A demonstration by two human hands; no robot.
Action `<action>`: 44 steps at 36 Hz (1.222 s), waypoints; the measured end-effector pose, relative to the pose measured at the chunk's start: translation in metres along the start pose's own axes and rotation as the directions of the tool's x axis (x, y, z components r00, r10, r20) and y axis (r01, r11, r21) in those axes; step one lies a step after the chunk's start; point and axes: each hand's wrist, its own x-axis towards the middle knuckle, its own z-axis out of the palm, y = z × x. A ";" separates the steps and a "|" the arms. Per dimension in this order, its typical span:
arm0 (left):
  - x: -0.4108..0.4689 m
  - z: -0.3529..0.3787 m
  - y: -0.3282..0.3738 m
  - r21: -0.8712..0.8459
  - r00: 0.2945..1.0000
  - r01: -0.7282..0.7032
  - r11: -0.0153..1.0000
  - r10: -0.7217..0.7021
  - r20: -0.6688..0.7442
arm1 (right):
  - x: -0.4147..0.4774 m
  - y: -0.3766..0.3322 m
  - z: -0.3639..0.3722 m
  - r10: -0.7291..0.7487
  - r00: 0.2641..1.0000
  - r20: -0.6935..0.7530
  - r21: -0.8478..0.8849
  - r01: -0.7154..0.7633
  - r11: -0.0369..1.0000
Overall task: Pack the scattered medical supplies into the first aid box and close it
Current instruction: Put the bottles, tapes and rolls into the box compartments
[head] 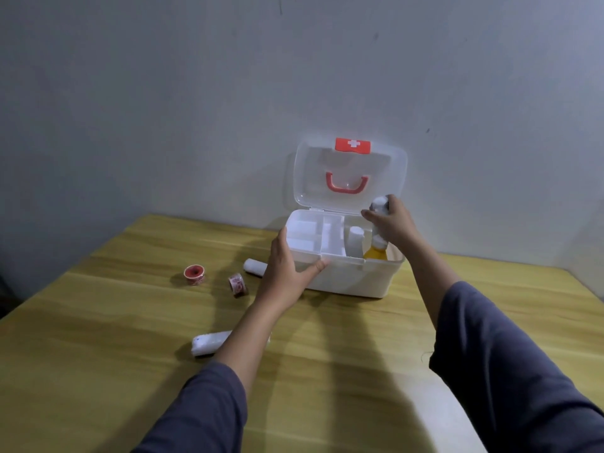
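Note:
The white first aid box (353,277) stands open at the back of the wooden table, its clear lid (349,178) upright with a red handle and red latch. My left hand (287,269) grips the box's front left rim beside the inner tray (313,235). My right hand (392,223) holds a bottle with a white cap and yellow liquid (377,251), its lower part inside the box's right compartment. A white roll (355,238) stands in that compartment too. On the table lie a red tape roll (194,274), a patterned tape roll (237,284), and two white bandage rolls (256,267) (209,343).
The yellow wooden table (114,354) ends at a grey wall (196,109) right behind the box. The table's left edge runs diagonally at the far left. My dark blue sleeves cross the near part of the table.

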 end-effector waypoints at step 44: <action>-0.004 -0.007 0.010 0.049 0.989 0.098 0.994 -0.103 0.107 | -0.071 0.038 -0.010 0.022 1.000 0.011 0.112 -0.023 0.993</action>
